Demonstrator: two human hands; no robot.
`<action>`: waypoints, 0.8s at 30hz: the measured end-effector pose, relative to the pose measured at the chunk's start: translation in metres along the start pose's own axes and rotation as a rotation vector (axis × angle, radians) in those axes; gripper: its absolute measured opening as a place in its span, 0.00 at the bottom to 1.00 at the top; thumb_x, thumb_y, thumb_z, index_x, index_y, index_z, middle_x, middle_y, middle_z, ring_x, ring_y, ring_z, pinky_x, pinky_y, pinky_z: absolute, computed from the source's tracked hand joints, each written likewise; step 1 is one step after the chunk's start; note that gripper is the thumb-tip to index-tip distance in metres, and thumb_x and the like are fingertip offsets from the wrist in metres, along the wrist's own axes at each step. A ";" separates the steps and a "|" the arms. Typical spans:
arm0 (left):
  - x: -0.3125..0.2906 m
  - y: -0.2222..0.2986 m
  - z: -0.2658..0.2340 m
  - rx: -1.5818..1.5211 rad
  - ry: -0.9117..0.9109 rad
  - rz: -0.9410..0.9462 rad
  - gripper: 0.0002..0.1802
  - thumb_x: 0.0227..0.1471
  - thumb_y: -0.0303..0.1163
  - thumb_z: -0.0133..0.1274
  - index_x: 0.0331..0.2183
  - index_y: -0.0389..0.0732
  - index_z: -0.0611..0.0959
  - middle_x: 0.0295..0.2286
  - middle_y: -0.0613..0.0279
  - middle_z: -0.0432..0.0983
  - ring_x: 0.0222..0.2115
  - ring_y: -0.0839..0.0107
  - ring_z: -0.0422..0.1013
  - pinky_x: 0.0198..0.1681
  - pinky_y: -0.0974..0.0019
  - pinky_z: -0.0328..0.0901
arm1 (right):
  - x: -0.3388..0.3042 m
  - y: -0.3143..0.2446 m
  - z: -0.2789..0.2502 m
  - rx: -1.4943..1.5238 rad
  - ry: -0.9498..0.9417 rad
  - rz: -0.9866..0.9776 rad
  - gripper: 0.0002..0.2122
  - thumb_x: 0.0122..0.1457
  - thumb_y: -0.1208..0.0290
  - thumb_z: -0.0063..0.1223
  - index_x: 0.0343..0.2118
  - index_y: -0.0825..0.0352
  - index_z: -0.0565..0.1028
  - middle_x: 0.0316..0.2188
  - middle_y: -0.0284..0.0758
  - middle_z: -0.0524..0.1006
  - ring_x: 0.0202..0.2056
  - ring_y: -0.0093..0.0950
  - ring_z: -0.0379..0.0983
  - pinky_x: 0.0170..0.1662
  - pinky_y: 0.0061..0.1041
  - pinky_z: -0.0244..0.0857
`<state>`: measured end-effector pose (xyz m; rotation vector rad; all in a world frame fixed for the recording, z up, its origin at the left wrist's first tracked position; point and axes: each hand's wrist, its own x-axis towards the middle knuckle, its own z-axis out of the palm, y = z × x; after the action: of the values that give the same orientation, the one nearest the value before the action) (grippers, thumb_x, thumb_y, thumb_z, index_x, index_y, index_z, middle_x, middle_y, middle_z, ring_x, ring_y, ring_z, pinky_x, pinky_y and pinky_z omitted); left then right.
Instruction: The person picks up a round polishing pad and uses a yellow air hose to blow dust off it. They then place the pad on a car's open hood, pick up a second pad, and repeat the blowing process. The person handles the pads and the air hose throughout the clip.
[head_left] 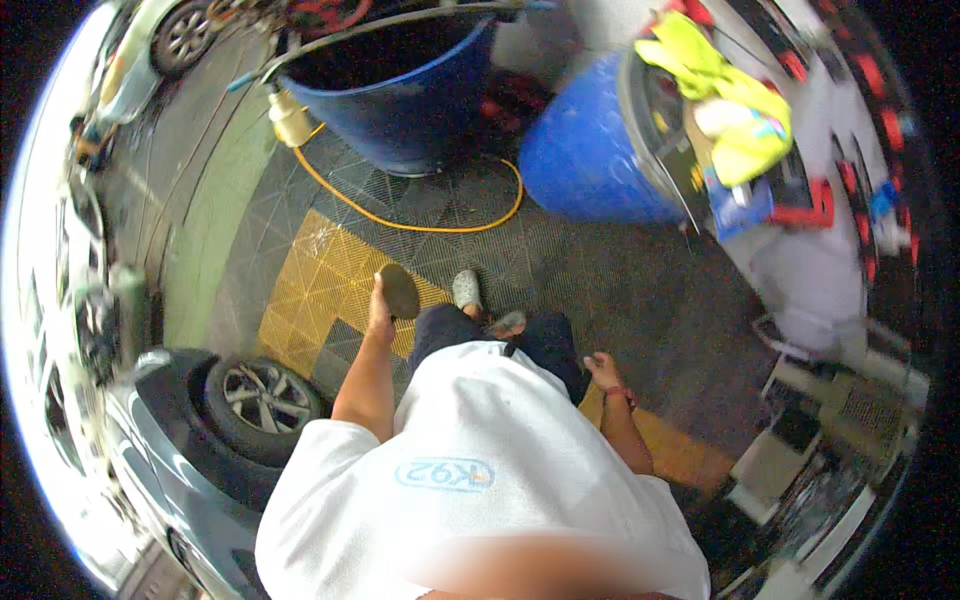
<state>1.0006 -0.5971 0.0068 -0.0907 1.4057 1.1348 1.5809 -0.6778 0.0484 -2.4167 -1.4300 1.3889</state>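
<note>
Held out in front of me on the left, my left hand [381,308] grips a flat, dark brownish-grey round disc [400,292] by its edge. The disc's exact kind does not show. My right hand [604,372] hangs low beside my right thigh with its fingers loosely bent and slightly apart. Nothing can be seen in it, and a reddish band circles that wrist. Below the hands my feet stand in grey clogs [466,289] on the floor.
Ahead are a large blue tub [400,110] and a blue barrel [590,150] topped with a bright yellow cloth [735,105]. An orange hose [400,228] loops across the tiled floor. Close on the left stands a grey car with a dark wheel [265,405]. Equipment [775,460] stands at the right.
</note>
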 end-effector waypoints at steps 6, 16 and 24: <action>-0.040 0.011 0.033 -0.212 0.008 0.060 0.45 0.64 0.68 0.41 0.66 0.43 0.67 0.64 0.54 0.64 0.64 0.56 0.62 0.67 0.49 0.56 | 0.123 -0.173 -0.043 -0.246 -0.225 -0.198 0.28 0.63 0.55 0.60 0.59 0.70 0.72 0.50 0.47 0.80 0.51 0.38 0.78 0.55 0.37 0.70; -0.128 -0.015 0.051 -0.704 0.485 0.198 0.36 0.64 0.61 0.48 0.61 0.44 0.72 0.59 0.55 0.70 0.59 0.54 0.67 0.60 0.47 0.64 | 0.280 -0.327 -0.056 -0.387 -0.372 -0.428 0.26 0.64 0.55 0.59 0.59 0.69 0.72 0.51 0.46 0.80 0.54 0.40 0.76 0.57 0.37 0.68; -0.115 -0.054 0.090 -0.896 0.540 0.194 0.23 0.57 0.26 0.57 0.54 0.36 0.75 0.49 0.55 0.78 0.51 0.59 0.75 0.54 0.58 0.73 | 0.289 -0.336 -0.036 -0.727 -0.499 -0.402 0.28 0.62 0.53 0.61 0.57 0.70 0.74 0.51 0.47 0.80 0.54 0.42 0.77 0.58 0.38 0.68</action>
<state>1.1276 -0.6303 0.0907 -0.9722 1.2621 1.9329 1.4258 -0.2624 0.0120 -1.9076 -2.7624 1.6236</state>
